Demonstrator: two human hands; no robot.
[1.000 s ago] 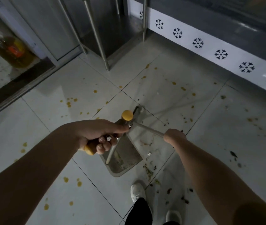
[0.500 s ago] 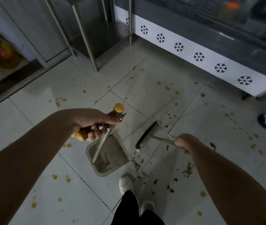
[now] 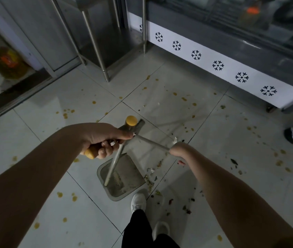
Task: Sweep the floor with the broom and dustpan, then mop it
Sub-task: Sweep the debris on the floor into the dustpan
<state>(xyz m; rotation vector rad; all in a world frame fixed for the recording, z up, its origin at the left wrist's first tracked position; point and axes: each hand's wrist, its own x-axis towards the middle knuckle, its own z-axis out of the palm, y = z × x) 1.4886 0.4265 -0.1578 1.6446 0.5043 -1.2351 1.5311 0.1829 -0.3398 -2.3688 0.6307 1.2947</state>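
Floor (image 3: 40, 140): pale tiles are being shown speckled with yellow spots; dark scraps are being seen strewn near the white shoe (image 3: 138, 201).
Left hand (image 3: 102, 138): is being held out on a nearly straight arm, fingers curled tight around a yellow grip from which the dustpan's metal shaft is being angled down.
Dustpan (image 3: 122, 178): is being rested flat on the tiles, just ahead of the shoe.
Broom (image 3: 139, 126): its head is being held near the yellow knob, beyond the pan.
Right hand (image 3: 181, 151): is being kept fisted, knuckles up, around the broom's thin handle.
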